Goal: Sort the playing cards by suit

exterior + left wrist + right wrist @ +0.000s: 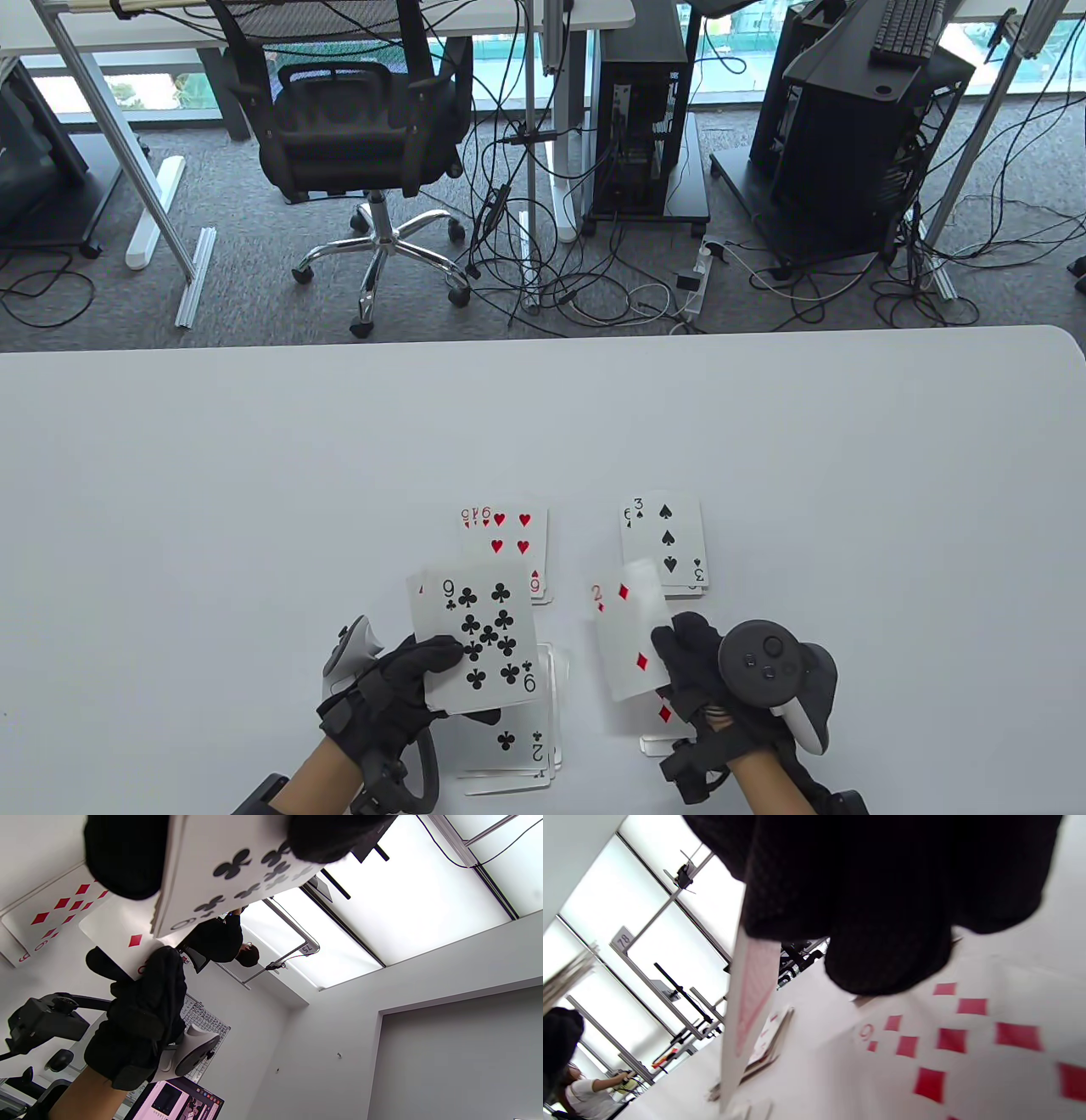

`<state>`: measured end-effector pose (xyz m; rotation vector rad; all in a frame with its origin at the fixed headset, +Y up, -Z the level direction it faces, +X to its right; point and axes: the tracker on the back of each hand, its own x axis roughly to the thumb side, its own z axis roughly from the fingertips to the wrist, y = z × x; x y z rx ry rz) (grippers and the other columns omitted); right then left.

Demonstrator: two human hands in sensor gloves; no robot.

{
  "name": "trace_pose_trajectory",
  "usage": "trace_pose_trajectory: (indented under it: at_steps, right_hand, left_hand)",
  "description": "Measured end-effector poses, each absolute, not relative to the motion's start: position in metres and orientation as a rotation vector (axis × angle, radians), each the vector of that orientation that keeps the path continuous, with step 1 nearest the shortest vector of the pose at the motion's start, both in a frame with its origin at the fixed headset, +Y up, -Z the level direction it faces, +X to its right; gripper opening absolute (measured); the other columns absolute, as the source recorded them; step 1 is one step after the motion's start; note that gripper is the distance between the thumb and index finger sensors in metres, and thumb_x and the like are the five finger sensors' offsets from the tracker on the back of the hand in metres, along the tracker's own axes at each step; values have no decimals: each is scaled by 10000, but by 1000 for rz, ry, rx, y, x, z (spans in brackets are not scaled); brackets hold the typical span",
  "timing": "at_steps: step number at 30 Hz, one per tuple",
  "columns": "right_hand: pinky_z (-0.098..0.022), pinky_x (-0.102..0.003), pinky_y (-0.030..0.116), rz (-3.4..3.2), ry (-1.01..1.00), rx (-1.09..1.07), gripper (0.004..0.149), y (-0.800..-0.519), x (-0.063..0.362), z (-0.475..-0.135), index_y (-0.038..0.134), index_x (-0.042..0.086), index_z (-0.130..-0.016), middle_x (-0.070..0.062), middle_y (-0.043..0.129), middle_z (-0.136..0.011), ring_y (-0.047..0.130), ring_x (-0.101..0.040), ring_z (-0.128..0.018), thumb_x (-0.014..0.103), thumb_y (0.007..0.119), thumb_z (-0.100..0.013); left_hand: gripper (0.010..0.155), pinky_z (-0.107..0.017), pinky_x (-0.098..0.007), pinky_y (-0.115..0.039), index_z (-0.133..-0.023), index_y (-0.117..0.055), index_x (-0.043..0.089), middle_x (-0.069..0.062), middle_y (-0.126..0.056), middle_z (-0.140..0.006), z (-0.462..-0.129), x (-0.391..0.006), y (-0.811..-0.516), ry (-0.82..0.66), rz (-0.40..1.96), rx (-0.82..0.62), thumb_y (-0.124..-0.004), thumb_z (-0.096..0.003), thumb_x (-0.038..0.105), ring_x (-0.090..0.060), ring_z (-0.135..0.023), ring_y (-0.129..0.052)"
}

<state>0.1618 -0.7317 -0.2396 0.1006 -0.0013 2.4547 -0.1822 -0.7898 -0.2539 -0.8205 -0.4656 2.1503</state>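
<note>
Table view: the left hand [399, 688], in a black sensor glove, grips a face-up stack of white playing cards topped by the nine of clubs [482, 638], thumb lying across the near-left part of the top card. The left wrist view shows the same stack [229, 870] pinched between dark fingertips [123, 855], its layered edge visible.

The right hand [721, 679], gloved alike and carrying a dark grey tracker [776, 662] on its back, holds the two of diamonds [629, 637] by its near-right part, the card raised off the white table [254, 475] and tilted. In the right wrist view this card [751, 1001] appears edge-on, its red patterned back showing, beneath blurred fingers [882, 921].

Pile of clubs [517, 739]: just beside the left hand, under and nearer than the held stack, a two of clubs on top. Pile of diamonds [657, 734]: mostly hidden under the right hand; the right wrist view shows a nine of diamonds [950, 1043] face up below the fingers. Pile of hearts [509, 543]: beyond the left hand, partly overlapped by the held stack. Pile of spades [670, 539]: beyond the right hand, a three of spades on top
</note>
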Motion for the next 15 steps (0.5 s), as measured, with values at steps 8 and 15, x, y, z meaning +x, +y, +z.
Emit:
trace_pose_trajectory:
  at_steps: [8,15]
  right_hand:
    - [-276,-496,845,2902,243,-8,476,-761,170,-237,735,-205,-738,-79,942,-310,982,-285,-191,225,675,-541]
    - [-284,-502,839,3110,366,63,550,-773,159,-239,723,-212,-749,-79,935,-303,970,-271,-179,297,698,-543]
  left_hand:
    - [546,-556,-497,-800,-1108,-398,226,-82,-559,-1125,-254,-183,-790,-453,2152,-811,-653,-640,346,-393,-934,-738]
    - [549,-554,-496,-801,-1108,-399,224,-84,-558,-1125,-254,-184,-790,-440,2156,-793,-649,-638,356,-393,-934,-737]
